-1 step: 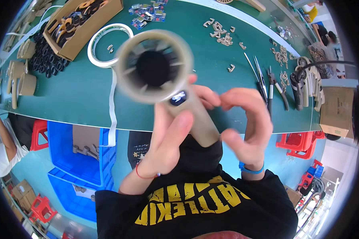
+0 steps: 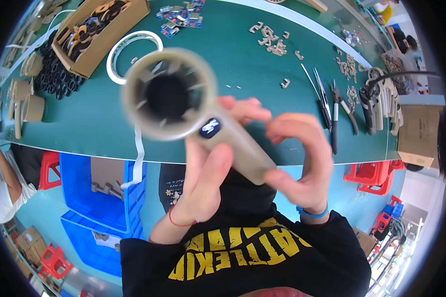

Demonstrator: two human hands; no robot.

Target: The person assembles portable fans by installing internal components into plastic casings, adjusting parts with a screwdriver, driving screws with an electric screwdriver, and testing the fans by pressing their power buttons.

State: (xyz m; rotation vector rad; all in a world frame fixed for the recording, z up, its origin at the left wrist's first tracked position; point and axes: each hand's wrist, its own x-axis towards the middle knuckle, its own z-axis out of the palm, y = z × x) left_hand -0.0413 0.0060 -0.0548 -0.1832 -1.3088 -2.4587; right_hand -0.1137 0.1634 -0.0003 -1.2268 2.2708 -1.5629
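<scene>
A beige handheld fan (image 2: 240, 151) is held up over the table edge, its round, vaned head with a dark centre tilted up to the left. A small lit display shows on its neck. My left hand (image 2: 205, 180) is closed round the upper handle, thumb in front and fingertips showing behind. My right hand (image 2: 309, 158) is beside the lower handle, fingers curved and apart from the thumb. Its thumb tip meets the handle's bottom end in the picture; whether it presses there I cannot tell. The fan head is blurred.
Behind the fan lies a white tape roll (image 2: 115, 58), its strip hanging over the table edge. A parts carton (image 2: 79, 64) and black rings (image 2: 59, 74) are at far left. Pliers (image 2: 336, 116), tweezers and small beige clips (image 2: 275, 44) lie right. Blue crates (image 2: 99, 198) stand below left.
The fan has moved left and slightly down with my left hand. My right hand has shifted slightly left, and its thumb is now at the handle's end.
</scene>
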